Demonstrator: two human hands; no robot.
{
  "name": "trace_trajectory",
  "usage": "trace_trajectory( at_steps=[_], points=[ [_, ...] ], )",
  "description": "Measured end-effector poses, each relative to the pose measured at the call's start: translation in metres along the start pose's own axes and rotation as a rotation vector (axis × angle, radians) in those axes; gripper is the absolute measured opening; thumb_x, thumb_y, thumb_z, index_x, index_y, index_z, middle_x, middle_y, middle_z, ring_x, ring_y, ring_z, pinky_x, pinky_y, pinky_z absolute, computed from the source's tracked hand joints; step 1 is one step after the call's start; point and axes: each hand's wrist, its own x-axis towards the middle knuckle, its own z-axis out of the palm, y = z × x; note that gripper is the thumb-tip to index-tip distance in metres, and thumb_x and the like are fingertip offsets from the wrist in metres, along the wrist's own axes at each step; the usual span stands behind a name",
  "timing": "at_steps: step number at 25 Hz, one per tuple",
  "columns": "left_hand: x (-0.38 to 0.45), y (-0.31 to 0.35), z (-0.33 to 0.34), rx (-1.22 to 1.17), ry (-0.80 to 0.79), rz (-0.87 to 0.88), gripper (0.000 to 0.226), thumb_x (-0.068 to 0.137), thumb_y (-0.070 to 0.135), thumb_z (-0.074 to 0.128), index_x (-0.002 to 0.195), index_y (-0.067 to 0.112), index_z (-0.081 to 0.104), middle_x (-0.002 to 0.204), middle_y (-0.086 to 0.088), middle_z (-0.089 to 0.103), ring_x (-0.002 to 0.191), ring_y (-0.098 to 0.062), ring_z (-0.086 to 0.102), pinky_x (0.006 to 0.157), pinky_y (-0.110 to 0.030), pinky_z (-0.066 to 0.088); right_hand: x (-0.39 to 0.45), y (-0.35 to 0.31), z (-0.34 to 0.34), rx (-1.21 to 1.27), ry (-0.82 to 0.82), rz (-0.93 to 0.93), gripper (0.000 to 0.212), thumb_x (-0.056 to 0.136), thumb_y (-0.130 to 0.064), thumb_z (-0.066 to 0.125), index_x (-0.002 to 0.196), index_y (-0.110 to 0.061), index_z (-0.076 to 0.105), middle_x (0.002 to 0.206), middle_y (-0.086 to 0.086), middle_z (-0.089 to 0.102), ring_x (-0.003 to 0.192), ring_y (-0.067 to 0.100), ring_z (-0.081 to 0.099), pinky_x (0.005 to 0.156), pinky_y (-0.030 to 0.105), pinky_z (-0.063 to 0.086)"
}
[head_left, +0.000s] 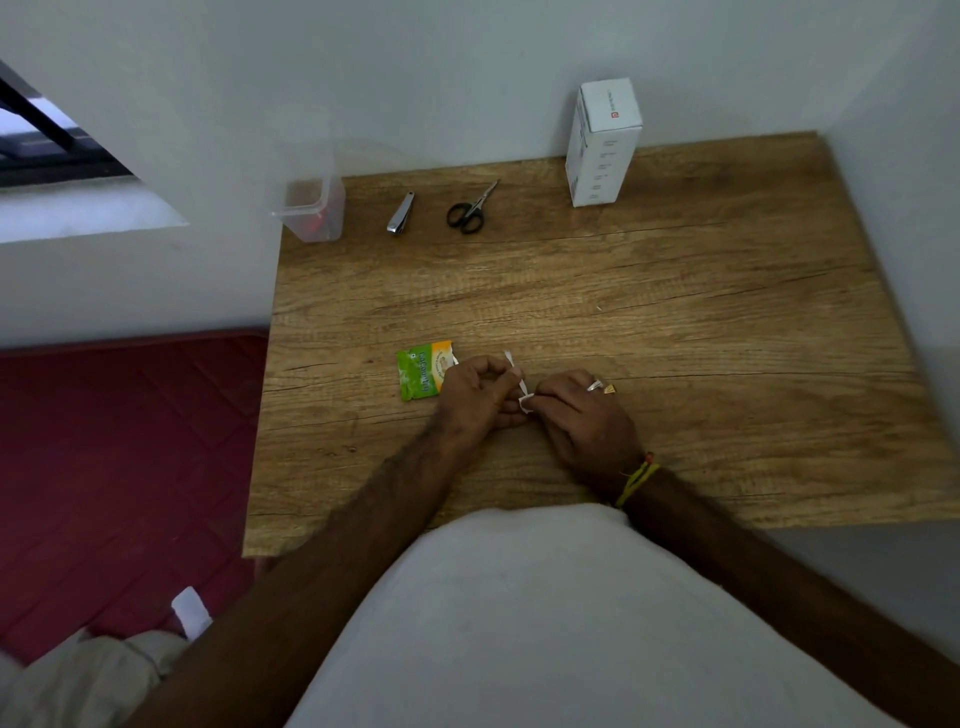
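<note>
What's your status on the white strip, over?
Holding: left hand and right hand both pinch white strip. Beside left hand, green sachet lies flat. Far off: scissors, nail clipper; nothing blocking.

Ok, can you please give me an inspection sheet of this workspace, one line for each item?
Surface: wooden table, grain visible, no spill seen.
Job's things: white paper strip, held between both hands; green sachet flat on the table, just left of the left hand.
Clutter: nail clipper, scissors, clear plastic container and upright white box, all along the far edge.
Grips: left hand and right hand each pinch the white paper strip, fingers curled.
Cables: nothing seen.
Surroundings: white wall behind the table, window at far left, red mattress left of the table.
</note>
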Motion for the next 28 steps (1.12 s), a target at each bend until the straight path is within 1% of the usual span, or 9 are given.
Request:
trace_trajectory(
  at_steps=[5, 12, 13, 15, 18, 21, 23, 26, 28],
  points=[
    [0.002, -0.002, 0.0, 0.012, 0.005, 0.007, 0.008, 0.096, 0.008, 0.062, 0.096, 0.001, 0.061, 0.072, -0.013, 0.068, 0.056, -0.019, 0.068, 0.06, -0.034, 0.061, -0.004, -0.003, 0.0, 0.04, 0.015, 0.014, 0.015, 0.091, -0.005, 0.064, 0.103, -0.006, 0.072, 0.103, 0.009, 0.068, 0.09, 0.031, 0.062, 0.077, 0.047, 0.05],
    [0.0, -0.001, 0.001, 0.024, 0.009, 0.021, 0.01, 0.097, 0.009, 0.062, 0.097, -0.001, 0.06, 0.086, -0.026, 0.071, 0.063, -0.025, 0.072, 0.063, -0.037, 0.062, -0.006, -0.002, 0.0, 0.042, 0.027, -0.01, 0.013, 0.086, -0.004, 0.066, 0.097, -0.004, 0.073, 0.103, 0.01, 0.07, 0.09, 0.029, 0.063, 0.08, 0.042, 0.051],
    [-0.001, -0.001, 0.002, 0.021, 0.009, 0.02, 0.01, 0.097, 0.01, 0.062, 0.096, 0.0, 0.06, 0.088, -0.027, 0.071, 0.063, -0.025, 0.072, 0.062, -0.036, 0.062, -0.007, -0.002, -0.001, 0.057, 0.042, 0.02, 0.013, 0.085, -0.004, 0.066, 0.095, -0.003, 0.073, 0.1, 0.01, 0.07, 0.089, 0.028, 0.063, 0.081, 0.042, 0.051],
    [-0.004, 0.0, 0.001, -0.005, 0.001, 0.018, 0.01, 0.097, 0.012, 0.062, 0.096, 0.002, 0.059, 0.091, -0.03, 0.071, 0.065, -0.027, 0.074, 0.062, -0.035, 0.062, -0.004, -0.003, -0.005, 0.126, 0.13, 0.167, 0.011, 0.083, -0.002, 0.064, 0.091, -0.003, 0.072, 0.092, 0.009, 0.069, 0.084, 0.025, 0.062, 0.08, 0.04, 0.049],
    [-0.009, -0.001, -0.002, -0.004, -0.046, 0.039, 0.01, 0.098, 0.012, 0.06, 0.101, 0.002, 0.059, 0.089, -0.026, 0.073, 0.073, -0.028, 0.075, 0.066, -0.035, 0.061, 0.012, -0.001, -0.01, 0.246, 0.279, 0.438, 0.006, 0.08, 0.0, 0.066, 0.085, -0.003, 0.069, 0.083, 0.004, 0.064, 0.078, 0.018, 0.059, 0.074, 0.03, 0.048],
    [-0.015, -0.004, -0.004, 0.043, -0.072, 0.053, 0.011, 0.097, 0.006, 0.06, 0.107, 0.001, 0.057, 0.09, -0.023, 0.073, 0.077, -0.028, 0.074, 0.067, -0.032, 0.061, 0.042, 0.002, 0.001, 0.443, 0.237, 0.693, 0.002, 0.082, -0.006, 0.073, 0.084, -0.005, 0.072, 0.082, 0.001, 0.067, 0.074, 0.01, 0.059, 0.068, 0.023, 0.05],
    [-0.018, -0.003, -0.007, 0.078, -0.063, 0.071, 0.011, 0.096, 0.002, 0.06, 0.106, 0.004, 0.058, 0.092, -0.022, 0.073, 0.079, -0.027, 0.073, 0.067, -0.031, 0.06, 0.063, 0.006, 0.008, 0.52, 0.174, 0.79, 0.004, 0.084, -0.011, 0.075, 0.085, -0.007, 0.074, 0.082, 0.0, 0.069, 0.073, 0.006, 0.06, 0.066, 0.017, 0.05],
    [-0.016, -0.002, -0.013, 0.194, -0.008, 0.113, 0.013, 0.095, 0.001, 0.061, 0.106, 0.007, 0.062, 0.094, -0.021, 0.073, 0.078, -0.026, 0.073, 0.065, -0.031, 0.061, 0.091, 0.011, 0.016, 0.511, 0.083, 0.806, 0.006, 0.085, -0.013, 0.075, 0.083, -0.008, 0.074, 0.08, -0.001, 0.071, 0.072, 0.003, 0.061, 0.064, 0.01, 0.048],
    [-0.014, -0.002, -0.02, 0.301, 0.05, 0.137, 0.015, 0.093, 0.001, 0.062, 0.106, 0.008, 0.066, 0.092, -0.017, 0.073, 0.076, -0.026, 0.074, 0.069, -0.039, 0.063, 0.11, 0.012, 0.02, 0.477, 0.024, 0.789, 0.005, 0.085, -0.013, 0.074, 0.083, -0.009, 0.075, 0.082, -0.002, 0.072, 0.07, -0.002, 0.06, 0.063, 0.005, 0.044]
  ],
)
